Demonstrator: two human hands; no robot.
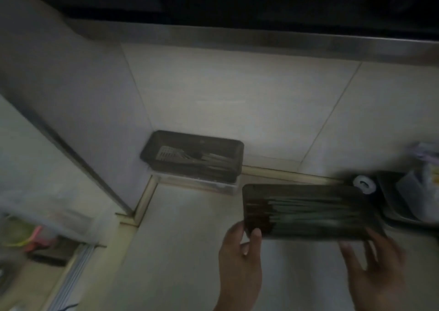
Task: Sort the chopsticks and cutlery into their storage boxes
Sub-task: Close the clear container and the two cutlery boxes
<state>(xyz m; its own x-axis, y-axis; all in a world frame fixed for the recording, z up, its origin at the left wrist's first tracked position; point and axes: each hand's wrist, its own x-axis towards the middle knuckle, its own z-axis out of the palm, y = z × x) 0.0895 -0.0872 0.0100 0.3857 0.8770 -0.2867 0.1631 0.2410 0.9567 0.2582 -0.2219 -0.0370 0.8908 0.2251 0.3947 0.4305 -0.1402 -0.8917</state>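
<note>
Two hands, left hand [240, 251] and right hand [375, 263], grip the chopstick tray [308, 212] by its ends.

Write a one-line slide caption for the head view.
Both hands, left hand and right hand, hold a dark tray of chopsticks above the counter; a cutlery box sits in the corner.

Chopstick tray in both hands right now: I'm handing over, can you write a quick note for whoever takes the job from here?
Left hand: grip on the near left corner of the chopstick tray.
Right hand: fingers under the tray's near right edge; how firm the grip is cannot be told through the blur.
Chopsticks lie lengthwise in that tray.
Cutlery tray sits in the corner by the wall on a clear base, utensils inside.
Done: both trays loaded.
Left: probably set the chopstick tray down on the counter.
</note>
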